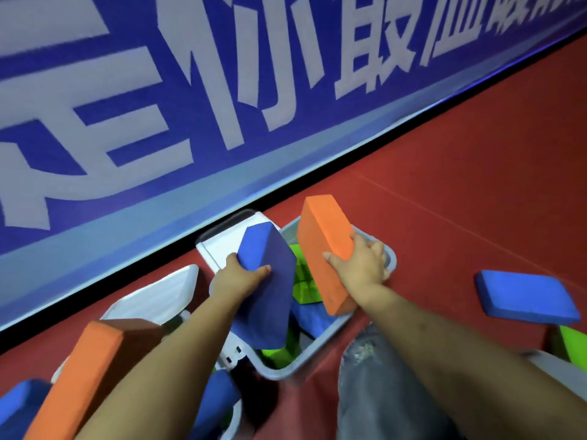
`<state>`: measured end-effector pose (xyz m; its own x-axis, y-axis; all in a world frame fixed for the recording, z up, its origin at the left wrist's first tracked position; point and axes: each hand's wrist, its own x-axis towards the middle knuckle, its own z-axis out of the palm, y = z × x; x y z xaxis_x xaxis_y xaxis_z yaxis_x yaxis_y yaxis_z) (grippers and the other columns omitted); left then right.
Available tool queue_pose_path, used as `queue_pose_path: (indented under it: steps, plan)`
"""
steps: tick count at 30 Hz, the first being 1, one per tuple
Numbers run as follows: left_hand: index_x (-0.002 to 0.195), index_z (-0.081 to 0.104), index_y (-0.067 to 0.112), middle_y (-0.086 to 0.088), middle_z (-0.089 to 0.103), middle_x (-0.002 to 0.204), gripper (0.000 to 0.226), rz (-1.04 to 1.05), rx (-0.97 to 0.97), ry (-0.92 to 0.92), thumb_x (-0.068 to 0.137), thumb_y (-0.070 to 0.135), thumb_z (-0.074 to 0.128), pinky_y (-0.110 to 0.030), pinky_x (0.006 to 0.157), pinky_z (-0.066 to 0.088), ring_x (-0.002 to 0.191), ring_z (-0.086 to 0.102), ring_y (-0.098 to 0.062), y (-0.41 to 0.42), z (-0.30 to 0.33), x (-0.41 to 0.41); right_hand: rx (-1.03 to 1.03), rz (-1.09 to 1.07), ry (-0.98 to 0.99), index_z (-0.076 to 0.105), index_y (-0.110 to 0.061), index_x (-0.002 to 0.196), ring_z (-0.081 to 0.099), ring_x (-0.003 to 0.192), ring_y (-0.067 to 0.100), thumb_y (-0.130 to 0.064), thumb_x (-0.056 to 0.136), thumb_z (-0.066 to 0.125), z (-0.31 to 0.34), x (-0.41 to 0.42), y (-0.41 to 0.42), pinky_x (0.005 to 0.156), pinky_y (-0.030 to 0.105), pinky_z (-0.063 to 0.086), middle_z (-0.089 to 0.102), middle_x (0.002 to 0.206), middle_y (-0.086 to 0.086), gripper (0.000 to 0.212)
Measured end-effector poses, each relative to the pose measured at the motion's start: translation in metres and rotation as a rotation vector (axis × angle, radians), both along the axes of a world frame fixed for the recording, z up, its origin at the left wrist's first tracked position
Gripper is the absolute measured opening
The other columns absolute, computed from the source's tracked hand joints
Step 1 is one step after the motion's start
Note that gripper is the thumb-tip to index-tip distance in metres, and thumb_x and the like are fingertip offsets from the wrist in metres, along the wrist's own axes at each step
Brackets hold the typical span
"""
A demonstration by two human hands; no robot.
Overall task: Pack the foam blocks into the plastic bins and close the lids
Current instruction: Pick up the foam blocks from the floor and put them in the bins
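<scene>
A grey plastic bin [320, 344] stands on the red floor in the middle, its white lid [236, 239] swung open at the back. Green blocks [301, 284] and a blue one lie inside it. My left hand [239, 279] grips a blue foam block [270, 281] held on end over the bin. My right hand [362, 262] grips an orange foam block [324, 249], tilted over the bin's right side. A second bin [233, 417] at the lower left holds an orange block [85, 373] and blue blocks, with its white lid [162, 293] open.
A loose blue block [527, 296] lies on the floor at the right, with a green block [573, 344] just below it. A blue banner [222, 90] with white characters runs along the back. My jeans-clad knee [374, 392] is beside the bin.
</scene>
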<state>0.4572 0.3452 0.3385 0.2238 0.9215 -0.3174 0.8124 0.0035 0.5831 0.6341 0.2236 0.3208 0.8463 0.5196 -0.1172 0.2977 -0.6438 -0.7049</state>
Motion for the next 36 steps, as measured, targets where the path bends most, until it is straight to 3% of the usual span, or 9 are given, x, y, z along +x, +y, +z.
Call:
queue_pose_path:
  steps: [5, 9, 15, 17, 19, 22, 28, 30, 36]
  plan:
    - [0.143, 0.033, 0.014, -0.005, 0.060, 0.101, 0.059, 0.070, -0.116, -0.281, 0.090, 0.023, 0.057, -0.029, 0.063, 0.045, 0.073, 0.054, -0.015, -0.015, -0.006, 0.021, 0.050, 0.216, 0.246, 0.038, -0.015, 0.141, 0.049, 0.123, 0.031, -0.047, 0.083, 0.065, -0.011, -0.004, 0.025, 0.100, 0.033, 0.040, 0.045, 0.138, 0.017, 0.071]
    - [0.134, 0.043, 0.011, -0.011, 0.056, 0.125, 0.047, -0.077, -0.067, -0.352, 0.091, 0.022, 0.057, -0.027, 0.079, 0.044, 0.094, 0.058, -0.025, -0.030, 0.004, 0.059, -0.075, 0.403, 0.229, 0.036, -0.018, 0.143, 0.051, 0.122, 0.024, -0.047, 0.087, 0.060, -0.005, 0.016, 0.015, 0.097, 0.028, 0.040, 0.047, 0.141, 0.012, 0.067]
    - [0.129, 0.047, 0.010, 0.003, 0.053, 0.077, 0.042, -0.327, -0.099, -0.338, 0.089, 0.018, 0.058, -0.025, 0.054, 0.040, 0.056, 0.047, -0.010, -0.077, 0.007, 0.139, -0.135, 0.237, 0.244, 0.042, -0.012, 0.140, 0.061, 0.098, 0.020, -0.041, 0.087, 0.062, -0.018, 0.106, -0.058, 0.086, 0.025, 0.046, 0.058, 0.127, 0.009, 0.063]
    - [0.129, 0.047, 0.009, 0.003, 0.052, 0.073, 0.043, -0.398, -0.123, -0.287, 0.089, 0.016, 0.057, -0.027, 0.057, 0.037, 0.054, 0.045, -0.012, -0.100, -0.005, 0.169, -0.143, 0.162, 0.253, 0.042, -0.010, 0.139, 0.055, 0.072, 0.009, -0.038, 0.088, 0.062, -0.028, 0.141, -0.099, 0.061, 0.011, 0.043, 0.056, 0.108, 0.005, 0.062]
    - [0.129, 0.047, 0.010, -0.001, 0.056, 0.077, 0.041, -0.457, -0.163, -0.250, 0.090, 0.016, 0.057, -0.027, 0.062, 0.041, 0.061, 0.050, -0.017, -0.125, -0.017, 0.201, -0.171, 0.064, 0.263, 0.041, -0.011, 0.139, 0.047, 0.066, 0.009, -0.040, 0.089, 0.060, -0.041, 0.174, -0.145, 0.048, 0.007, 0.032, 0.059, 0.107, 0.007, 0.061]
    - [0.128, 0.048, 0.011, -0.007, 0.060, 0.099, 0.040, -0.555, -0.224, -0.140, 0.091, 0.022, 0.058, -0.027, 0.077, 0.042, 0.086, 0.057, -0.021, -0.165, -0.045, 0.254, -0.205, -0.102, 0.291, 0.044, -0.005, 0.136, 0.057, 0.087, 0.022, -0.036, 0.090, 0.059, -0.073, 0.214, -0.224, 0.063, 0.020, 0.042, 0.061, 0.113, 0.018, 0.057]
    - [0.123, 0.053, 0.009, -0.008, 0.062, 0.092, 0.037, -0.836, -0.365, 0.065, 0.088, 0.019, 0.062, -0.026, 0.065, 0.046, 0.074, 0.059, -0.024, -0.253, -0.133, 0.349, -0.402, -0.449, 0.519, 0.046, -0.001, 0.134, 0.060, 0.089, 0.026, -0.037, 0.091, 0.056, -0.166, 0.231, -0.387, 0.067, 0.026, 0.044, 0.060, 0.114, 0.020, 0.057]
    - [0.118, 0.057, 0.012, -0.005, 0.063, 0.102, 0.030, -0.930, -0.457, 0.161, 0.089, 0.017, 0.062, -0.027, 0.071, 0.054, 0.076, 0.060, -0.017, -0.278, -0.169, 0.373, -0.461, -0.582, 0.597, 0.043, -0.004, 0.137, 0.056, 0.113, 0.031, -0.039, 0.090, 0.056, -0.203, 0.221, -0.428, 0.088, 0.031, 0.045, 0.056, 0.127, 0.021, 0.061]
    - [0.145, 0.031, 0.011, -0.012, 0.038, 0.147, 0.074, -1.392, -0.306, 0.478, 0.085, 0.032, 0.068, -0.027, 0.103, 0.032, 0.133, 0.040, -0.027, -0.315, -0.259, 0.424, -0.573, -0.915, 0.736, 0.038, -0.013, 0.139, 0.045, 0.122, 0.042, -0.052, 0.077, 0.067, -0.274, 0.204, -0.475, 0.103, 0.042, 0.040, 0.039, 0.133, 0.024, 0.079]
